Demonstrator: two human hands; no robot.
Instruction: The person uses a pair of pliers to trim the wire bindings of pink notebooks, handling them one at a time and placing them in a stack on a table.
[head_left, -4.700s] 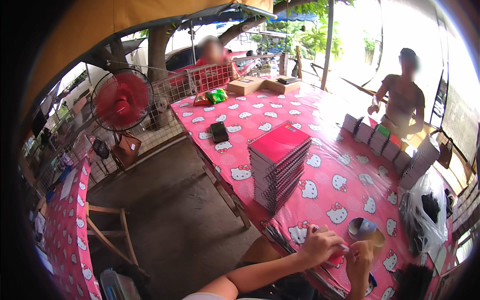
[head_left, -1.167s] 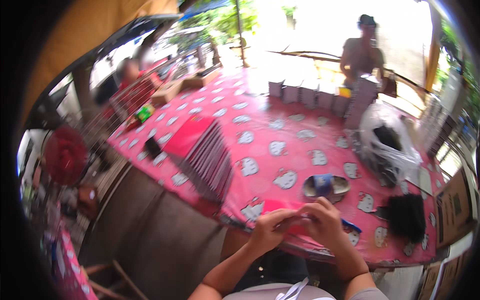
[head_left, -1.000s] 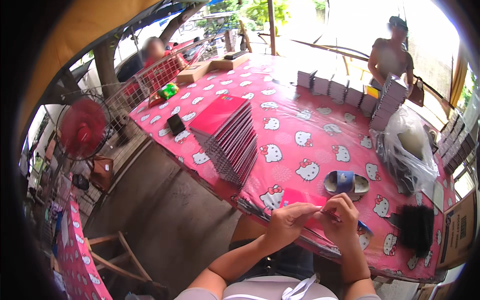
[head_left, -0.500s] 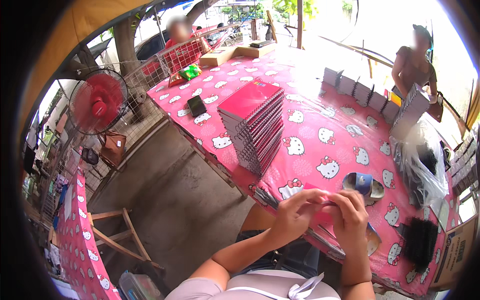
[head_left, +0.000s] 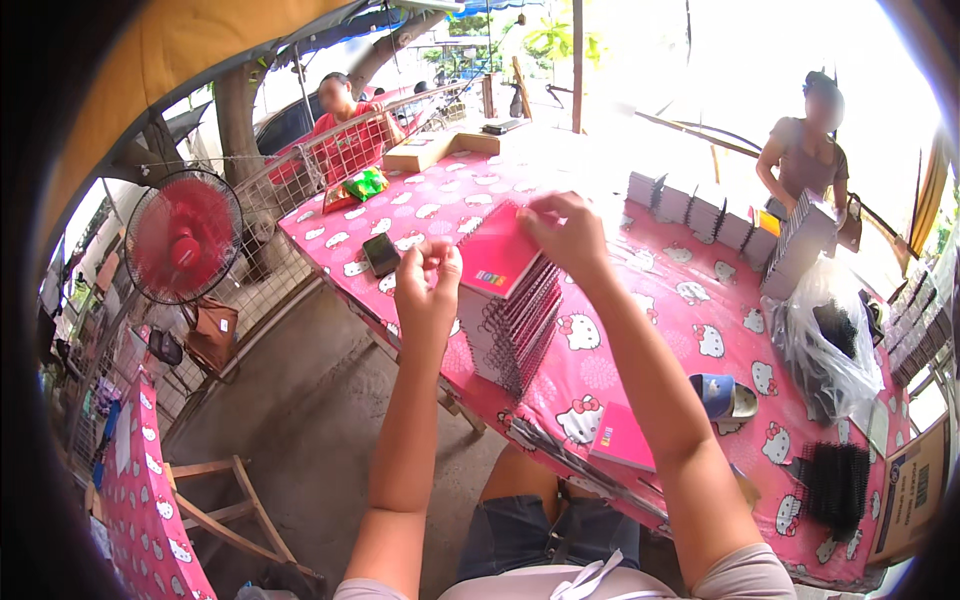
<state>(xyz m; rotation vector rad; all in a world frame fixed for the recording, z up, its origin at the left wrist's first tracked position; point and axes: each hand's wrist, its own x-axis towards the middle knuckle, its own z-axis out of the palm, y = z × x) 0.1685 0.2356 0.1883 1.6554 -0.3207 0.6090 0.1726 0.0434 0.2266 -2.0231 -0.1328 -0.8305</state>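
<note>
A tall stack of pink-covered spiral notebooks (head_left: 505,335) stands on the table in front of me. At its top, my right hand (head_left: 568,232) pinches the far right edge of the top notebook (head_left: 502,252), whose coloured lettering lies at the near end. Beside the stack's left edge is my left hand (head_left: 430,278), its fingers curled in toward the thumb; anything between them is too small to make out. Another pink notebook (head_left: 622,437) lies at the table's near edge, partly behind my right forearm.
A dark phone (head_left: 380,255) lies left of the stack. To the right are a blue sandal (head_left: 722,397), black binding coils (head_left: 835,490) and a clear plastic bag (head_left: 825,335). Rows of notebooks (head_left: 690,207) stand farther back, near a co-worker (head_left: 808,160). Another person (head_left: 345,130) is beyond the fence.
Both hands have moved from the table's near edge up and left to the stack. The top cover's lettering now shows at the near end. The notebook at the near edge lies uncovered by my hands.
</note>
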